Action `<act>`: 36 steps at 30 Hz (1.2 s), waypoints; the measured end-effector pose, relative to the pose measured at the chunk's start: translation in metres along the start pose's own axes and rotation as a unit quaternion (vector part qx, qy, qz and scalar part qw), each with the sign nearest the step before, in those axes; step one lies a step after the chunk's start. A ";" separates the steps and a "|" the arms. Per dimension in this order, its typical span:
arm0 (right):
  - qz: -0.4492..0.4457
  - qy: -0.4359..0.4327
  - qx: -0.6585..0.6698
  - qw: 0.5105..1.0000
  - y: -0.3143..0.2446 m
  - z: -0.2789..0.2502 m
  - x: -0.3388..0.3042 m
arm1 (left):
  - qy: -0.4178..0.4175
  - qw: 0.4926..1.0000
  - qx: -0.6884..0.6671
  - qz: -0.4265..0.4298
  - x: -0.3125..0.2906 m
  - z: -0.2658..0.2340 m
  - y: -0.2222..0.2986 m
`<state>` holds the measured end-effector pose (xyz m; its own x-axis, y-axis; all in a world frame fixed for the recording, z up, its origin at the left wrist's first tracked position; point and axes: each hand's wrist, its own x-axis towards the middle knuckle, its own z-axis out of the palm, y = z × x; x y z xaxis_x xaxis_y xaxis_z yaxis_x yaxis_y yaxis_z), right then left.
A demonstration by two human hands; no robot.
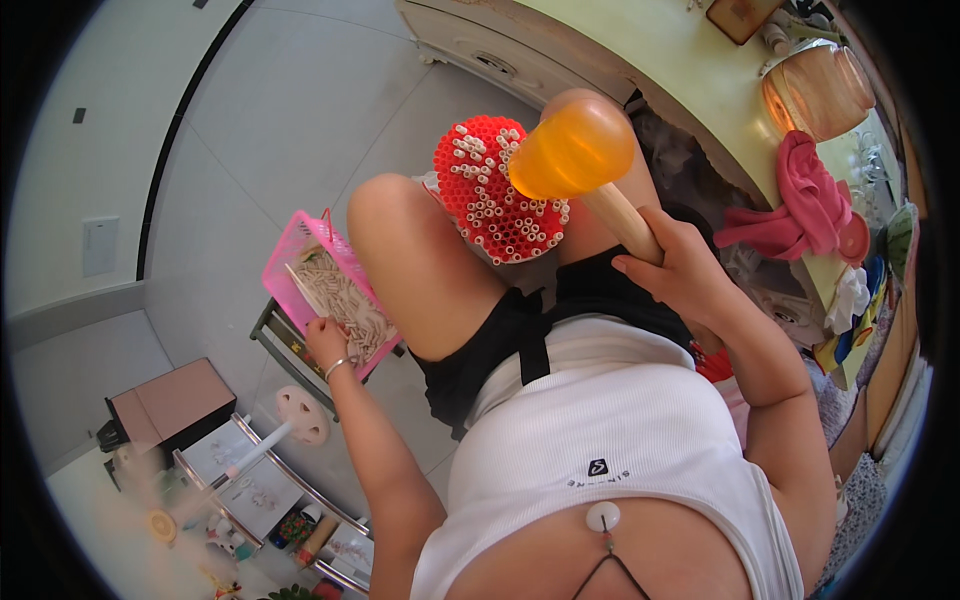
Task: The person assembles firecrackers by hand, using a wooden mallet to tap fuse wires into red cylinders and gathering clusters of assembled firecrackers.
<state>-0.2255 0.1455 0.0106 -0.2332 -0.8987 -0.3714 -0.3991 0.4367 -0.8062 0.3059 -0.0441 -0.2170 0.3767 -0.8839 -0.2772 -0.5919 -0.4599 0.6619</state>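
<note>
My right hand (pixel 672 255) is wrapped round the wooden handle of a mallet (pixel 572 150) with a thick, translucent amber head. The mallet is raised over a red honeycomb-like block (pixel 470 190) between my thighs, hiding part of its right side. Short white tubes (pixel 488 210) stand in many of the block's holes, singly and in clusters; other holes are bare. Down to the left, my left hand (pixel 325 342) reaches to a pink plastic basket (pixel 283 243) of loose white tubes (pixel 335 300). Its fingers are curled at the near edge, and what they hold cannot be made out.
The basket rests on a dark low stool (pixel 275 335) beside my left knee. At right, a pale table (pixel 640 50) holds an amber jar (pixel 815 95) and a pink cloth (pixel 795 205). A shelf cart (pixel 260 490) and a brown box (pixel 172 402) stand at lower left.
</note>
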 end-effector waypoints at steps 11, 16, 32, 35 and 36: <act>0.050 -0.031 0.053 0.997 -0.002 0.001 0.003 | -0.086 0.903 -0.051 0.418 -0.111 -0.041 0.205; 0.017 -0.011 0.015 1.000 0.004 0.004 0.003 | -0.203 0.818 0.040 0.537 -0.101 -0.010 0.277; 0.072 -0.019 -0.046 0.996 -0.032 0.004 -0.006 | -0.442 0.637 0.104 0.623 -0.041 0.082 0.367; 0.010 -0.021 -0.102 0.995 -0.040 0.006 -0.012 | -0.469 0.637 0.120 0.600 -0.038 0.090 0.372; -0.009 -0.018 -0.118 0.993 -0.042 0.007 -0.012 | -0.478 0.640 0.124 0.589 -0.037 0.092 0.373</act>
<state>-0.2001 0.1371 0.0462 -0.1931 -0.9055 -0.3778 -0.6001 0.4137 -0.6846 0.0057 -0.1905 -0.0239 -0.9726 -0.2231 -0.0657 -0.2033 0.6783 0.7062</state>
